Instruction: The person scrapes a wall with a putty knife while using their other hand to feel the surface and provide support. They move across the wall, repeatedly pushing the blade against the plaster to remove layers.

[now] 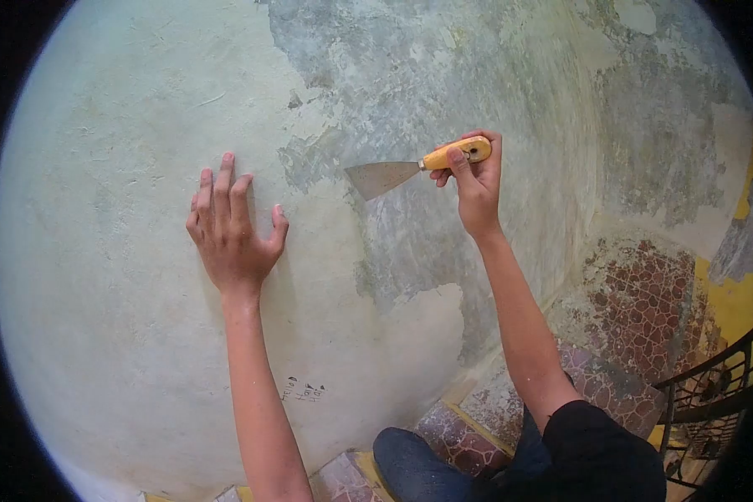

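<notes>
Gripping a scraper by its yellow handle in the right hand, fingers wrapped shut around it, blade edge laid against the wall just beside a patch of bare grey plaster. Pressing the left hand flat on the pale paint, open, fingers spread, holding nothing. Lower right: red patterned steps, a black railing.

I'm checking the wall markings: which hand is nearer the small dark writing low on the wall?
Left. The left hand lies flat on the wall above the writing, slightly to its left. The right hand, gripping the scraper, is farther off, up and right.
</notes>
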`<state>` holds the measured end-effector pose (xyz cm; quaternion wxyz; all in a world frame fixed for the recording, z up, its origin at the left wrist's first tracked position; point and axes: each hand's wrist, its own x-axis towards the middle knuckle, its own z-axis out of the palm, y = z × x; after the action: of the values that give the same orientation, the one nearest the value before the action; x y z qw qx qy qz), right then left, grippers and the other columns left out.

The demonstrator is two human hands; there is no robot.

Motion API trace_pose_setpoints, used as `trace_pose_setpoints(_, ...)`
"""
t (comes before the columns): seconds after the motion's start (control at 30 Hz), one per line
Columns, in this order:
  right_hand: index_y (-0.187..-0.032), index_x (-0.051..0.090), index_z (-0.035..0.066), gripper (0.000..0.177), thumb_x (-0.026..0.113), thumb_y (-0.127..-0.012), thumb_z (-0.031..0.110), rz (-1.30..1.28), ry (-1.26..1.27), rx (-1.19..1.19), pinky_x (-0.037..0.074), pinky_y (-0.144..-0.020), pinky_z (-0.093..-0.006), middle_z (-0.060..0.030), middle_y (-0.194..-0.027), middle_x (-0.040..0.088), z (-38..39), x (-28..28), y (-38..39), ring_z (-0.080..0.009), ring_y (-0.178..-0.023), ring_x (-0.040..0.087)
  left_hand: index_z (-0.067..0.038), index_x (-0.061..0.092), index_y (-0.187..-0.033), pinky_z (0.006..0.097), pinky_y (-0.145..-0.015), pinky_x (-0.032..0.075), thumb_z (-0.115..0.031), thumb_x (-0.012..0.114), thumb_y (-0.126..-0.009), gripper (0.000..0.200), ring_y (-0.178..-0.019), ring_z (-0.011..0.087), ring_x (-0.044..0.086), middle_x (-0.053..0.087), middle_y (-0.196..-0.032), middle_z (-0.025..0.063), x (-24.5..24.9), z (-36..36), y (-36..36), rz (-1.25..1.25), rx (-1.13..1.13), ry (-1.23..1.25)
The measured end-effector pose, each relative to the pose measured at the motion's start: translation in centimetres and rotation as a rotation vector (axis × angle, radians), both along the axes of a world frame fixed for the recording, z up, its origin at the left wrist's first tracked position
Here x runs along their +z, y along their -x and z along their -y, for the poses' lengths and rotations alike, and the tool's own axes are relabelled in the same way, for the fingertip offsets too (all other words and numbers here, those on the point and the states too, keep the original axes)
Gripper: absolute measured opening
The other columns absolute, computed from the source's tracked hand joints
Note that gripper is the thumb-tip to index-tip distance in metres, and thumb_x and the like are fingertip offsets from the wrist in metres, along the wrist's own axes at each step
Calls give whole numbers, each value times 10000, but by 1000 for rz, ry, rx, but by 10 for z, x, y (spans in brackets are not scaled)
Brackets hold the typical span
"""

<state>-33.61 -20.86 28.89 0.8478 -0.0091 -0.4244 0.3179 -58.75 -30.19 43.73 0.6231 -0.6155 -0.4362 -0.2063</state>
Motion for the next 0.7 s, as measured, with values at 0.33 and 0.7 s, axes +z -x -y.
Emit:
trace_pose_setpoints(0.33,-1125,370,97,266,577,-985,186,-38,41,50,510,-599,-251,-97,-894,605,-5,6,5,-131,-685,607,-229,547,-1188,375,-1111,284,-356,654,-741,477,-1354,193,387,462,-1456,-46,0,1,0,-3,1,-2)
trace_pose_setpoints(0.7,-1131,390,98,236,566,-986,156,-13,40,54,511,-609,-272,-102,-893,619,-8,-2,5,-151,-700,607,-207,538,-1207,370,-1101,274,-327,667,-751,488,-1376,215,367,444,-1479,-23,-1,0,3,6,-31,27)
